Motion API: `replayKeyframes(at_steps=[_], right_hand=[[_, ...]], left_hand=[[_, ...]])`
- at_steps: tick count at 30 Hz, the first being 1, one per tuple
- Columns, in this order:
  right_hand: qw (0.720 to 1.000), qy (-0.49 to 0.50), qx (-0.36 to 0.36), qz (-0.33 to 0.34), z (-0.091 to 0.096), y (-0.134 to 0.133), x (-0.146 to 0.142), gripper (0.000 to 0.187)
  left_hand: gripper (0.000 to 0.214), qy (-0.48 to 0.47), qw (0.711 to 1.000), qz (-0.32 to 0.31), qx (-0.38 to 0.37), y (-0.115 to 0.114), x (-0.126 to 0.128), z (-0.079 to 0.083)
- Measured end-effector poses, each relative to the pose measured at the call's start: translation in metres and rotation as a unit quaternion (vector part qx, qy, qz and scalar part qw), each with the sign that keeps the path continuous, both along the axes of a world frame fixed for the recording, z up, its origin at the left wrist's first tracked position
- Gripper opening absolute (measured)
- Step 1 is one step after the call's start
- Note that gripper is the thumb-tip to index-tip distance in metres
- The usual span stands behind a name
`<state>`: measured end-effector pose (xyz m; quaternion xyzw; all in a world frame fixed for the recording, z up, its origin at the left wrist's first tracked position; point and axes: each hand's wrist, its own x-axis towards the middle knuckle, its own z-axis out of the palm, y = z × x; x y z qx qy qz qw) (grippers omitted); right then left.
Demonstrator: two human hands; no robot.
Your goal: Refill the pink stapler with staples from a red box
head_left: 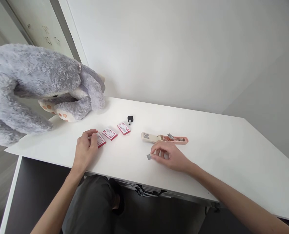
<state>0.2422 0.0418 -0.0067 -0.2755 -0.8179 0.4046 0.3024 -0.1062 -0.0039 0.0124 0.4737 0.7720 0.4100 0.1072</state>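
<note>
My left hand (85, 149) has its thumb and curled fingers on a small red-and-white box (101, 140), covering the box's left part. Two similar boxes, a middle one (109, 133) and a right one (124, 128), lie in a slanting row beside it. Between thumb and fingertips, my right hand (169, 156) pinches the edge of a small flat grey rectangular piece (148, 157), low over the table. Just behind that hand lies a long cream-and-pink hinged case (150, 137), opened out, with small metal pieces (171, 136) in its pink half. My fingers hide part of its middle.
A small black-headed object with a metal shaft (130, 120) lies behind the boxes. At the left, a big grey plush toy (37, 71) leans over the white table (215, 156). A wall (173, 55) rises behind. Black handles (150, 190) show under the front edge.
</note>
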Motion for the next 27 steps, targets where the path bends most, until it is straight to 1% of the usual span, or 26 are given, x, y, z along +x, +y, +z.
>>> replayKeyframes(at_steps=[3,5,7,9,10,12,13,15,17,18,20,23,27], right_hand=[[0.996,-0.019,0.084,0.016,-0.006,0.001,0.001,0.014],[0.99,-0.041,0.134,0.023,-0.009,0.002,0.001,0.021],[0.986,-0.06,0.157,0.019,-0.011,0.002,0.001,0.023],[0.986,-0.073,0.148,0.007,-0.012,0.001,0.0,0.017],[0.988,-0.076,0.137,0.0,-0.012,0.001,0.0,0.014],[0.992,-0.069,0.101,-0.014,-0.01,0.0,-0.001,0.01],[0.995,-0.059,0.072,-0.021,-0.009,0.0,-0.001,0.01],[0.999,-0.03,-0.018,-0.033,-0.004,0.001,-0.001,0.014],[0.992,0.016,-0.113,-0.044,0.001,0.002,-0.002,0.019],[0.987,0.041,-0.15,-0.049,0.003,0.002,-0.002,0.022],[0.976,0.085,-0.195,-0.054,0.005,0.003,-0.002,0.025],[0.965,0.118,-0.227,-0.055,0.005,0.005,-0.002,0.03],[0.958,0.139,-0.246,-0.055,0.002,0.007,-0.003,0.034]], left_hand=[[0.031,-0.041,0.997,0.038,0.059,-0.004,0.003,0.004],[0.027,-0.037,0.993,0.057,0.098,-0.007,0.006,0.006],[0.024,-0.003,0.991,0.053,0.124,-0.01,0.011,0.006],[0.023,0.052,0.988,0.028,0.144,-0.011,0.019,0.004],[0.021,0.083,0.984,0.004,0.157,-0.011,0.024,0.004],[0.017,0.141,0.968,-0.065,0.199,-0.009,0.036,0.002],[0.015,0.163,0.956,-0.108,0.219,-0.009,0.043,0.001],[0.013,0.19,0.931,-0.194,0.245,-0.007,0.058,0.0],[0.014,0.198,0.911,-0.268,0.244,-0.007,0.074,0.0],[0.015,0.197,0.901,-0.306,0.236,-0.007,0.081,0.0],[0.015,0.206,0.882,-0.367,0.212,-0.007,0.096,0.001],[0.015,0.224,0.865,-0.406,0.194,-0.005,0.114,0.001],[0.019,0.242,0.851,-0.419,0.204,0.001,0.127,-0.004]])
